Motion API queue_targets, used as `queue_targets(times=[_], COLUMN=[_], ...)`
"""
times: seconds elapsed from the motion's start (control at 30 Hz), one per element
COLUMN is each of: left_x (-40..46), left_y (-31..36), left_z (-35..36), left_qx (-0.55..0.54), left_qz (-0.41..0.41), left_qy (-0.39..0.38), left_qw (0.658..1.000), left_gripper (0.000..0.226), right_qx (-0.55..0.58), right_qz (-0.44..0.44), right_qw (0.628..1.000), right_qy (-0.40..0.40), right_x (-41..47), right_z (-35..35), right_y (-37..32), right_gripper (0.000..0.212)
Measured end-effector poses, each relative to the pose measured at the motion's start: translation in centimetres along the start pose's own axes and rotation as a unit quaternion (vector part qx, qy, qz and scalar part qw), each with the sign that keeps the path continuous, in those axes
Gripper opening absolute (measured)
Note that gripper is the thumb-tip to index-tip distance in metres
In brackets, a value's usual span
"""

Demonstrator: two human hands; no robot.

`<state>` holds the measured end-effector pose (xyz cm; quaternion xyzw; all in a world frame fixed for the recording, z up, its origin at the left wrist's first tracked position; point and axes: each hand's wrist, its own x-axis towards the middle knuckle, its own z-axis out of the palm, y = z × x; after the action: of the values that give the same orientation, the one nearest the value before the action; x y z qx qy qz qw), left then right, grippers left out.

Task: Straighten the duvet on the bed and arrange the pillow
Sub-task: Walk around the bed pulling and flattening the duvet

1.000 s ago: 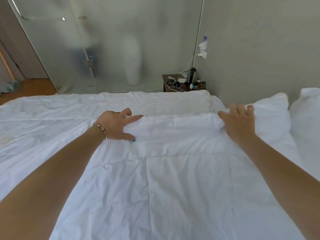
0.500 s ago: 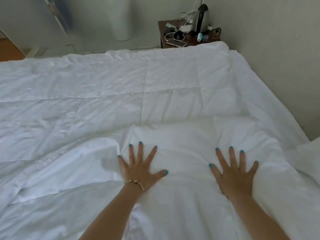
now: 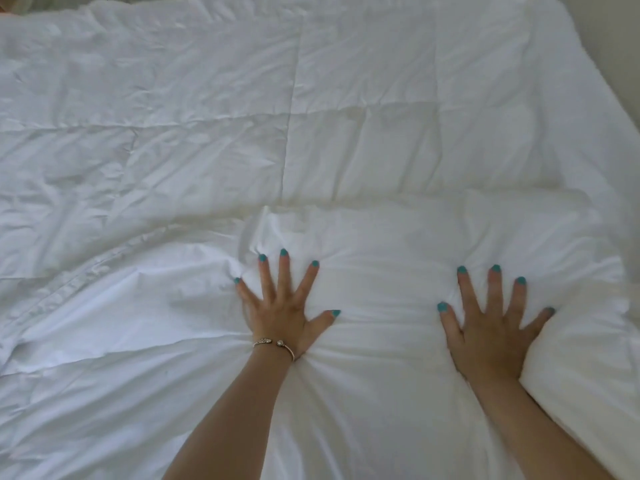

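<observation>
Your left hand point(image 3: 282, 315) and right hand point(image 3: 493, 332), both splayed flat and gripping nothing, press the duvet point(image 3: 214, 140) just short of its folded-back edge, which runs crosswise beyond your fingertips.

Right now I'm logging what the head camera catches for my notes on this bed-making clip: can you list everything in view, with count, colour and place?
duvet: one, white, creased and quilted, covering nearly the whole view; a folded-over layer lies under both hands
wall: one strip, pale grey-beige, far right edge beside the bed
bracelet: one, silver-toned, open-ended, on the left wrist
left hand: one, flat on the duvet at centre, fingers spread, teal nail polish
right hand: one, flat on the duvet at right, fingers spread, teal nail polish, beside a puffed-up fold
No separate pillow can be told apart in this frame.
</observation>
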<state>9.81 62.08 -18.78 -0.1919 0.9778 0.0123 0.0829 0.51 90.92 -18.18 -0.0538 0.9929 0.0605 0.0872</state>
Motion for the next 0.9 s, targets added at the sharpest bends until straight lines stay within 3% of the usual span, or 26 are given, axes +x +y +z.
queue_targets(times=[0.47,0.9], left_x=[0.4,0.9], left_y=[-0.3,0.0], left_z=[1.9,1.7], left_qx=[-0.022,-0.038], left_qz=[0.023,0.028], left_qy=[0.017,-0.034], left_qw=[0.999,0.998], left_gripper=[0.086,0.086], right_qx=[-0.012,0.005], right_qz=[0.001,0.003], right_qw=[0.999,0.999], right_qy=[0.046,0.052], right_x=[0.3,0.9], right_z=[1.2,1.7], right_y=[-0.3,-0.4], right_gripper=[0.066,0.063])
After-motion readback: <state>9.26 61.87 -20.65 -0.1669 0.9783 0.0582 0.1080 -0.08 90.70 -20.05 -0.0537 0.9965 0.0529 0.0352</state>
